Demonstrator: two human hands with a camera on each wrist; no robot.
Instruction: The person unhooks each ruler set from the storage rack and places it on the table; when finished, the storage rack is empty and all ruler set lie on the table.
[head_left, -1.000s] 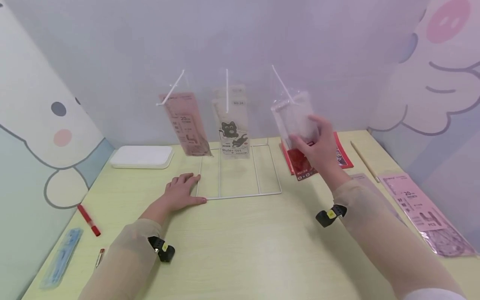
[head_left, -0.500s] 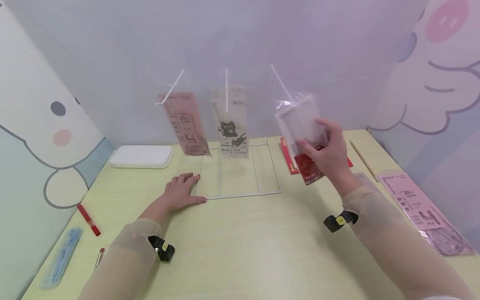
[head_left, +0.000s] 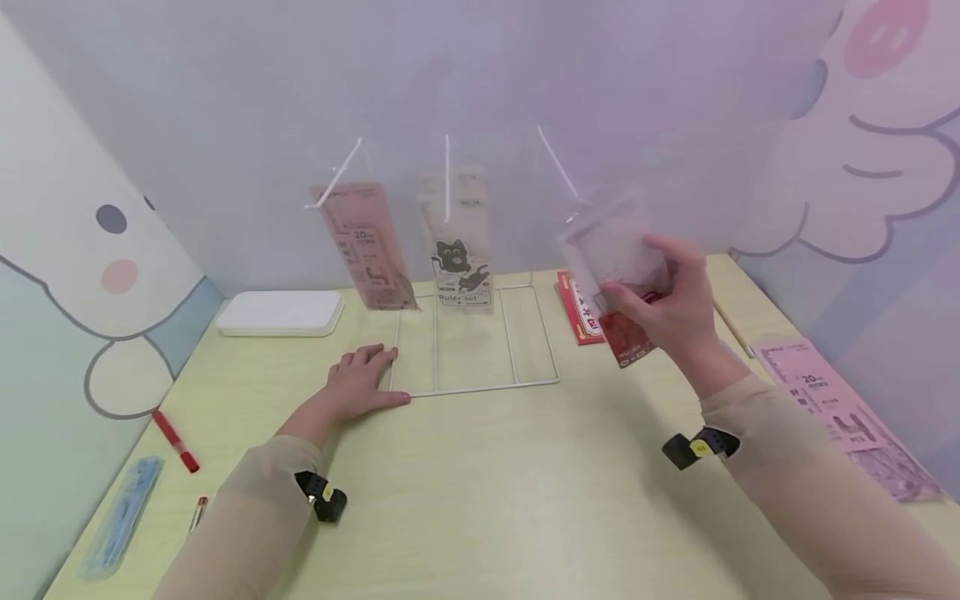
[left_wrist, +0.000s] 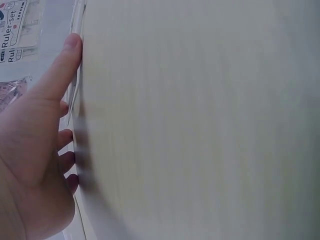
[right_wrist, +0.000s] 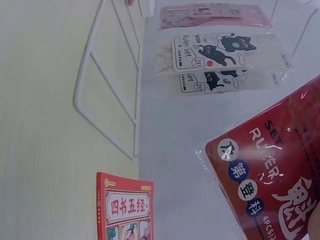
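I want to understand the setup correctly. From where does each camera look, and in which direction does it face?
Head: on the person's head, facing forward and down at the table and wire display rack; both forearms show, left hand, right hand.
Left wrist: low along the tabletop; the left hand lies flat beside the rack base.
Right wrist: faces the red ruler-set pack; only a sliver of skin.
Shared: cat ruler-set pack, in all three.

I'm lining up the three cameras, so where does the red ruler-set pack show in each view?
Head: the red ruler-set pack is right of centre, gripped by the right hand near the right hook.
Left wrist: not in it.
Right wrist: the pack fills the lower right corner, print side to the camera.
Shared landmark: the cat ruler-set pack, centre in the head view, upper middle at the right wrist, top left corner at the left wrist.
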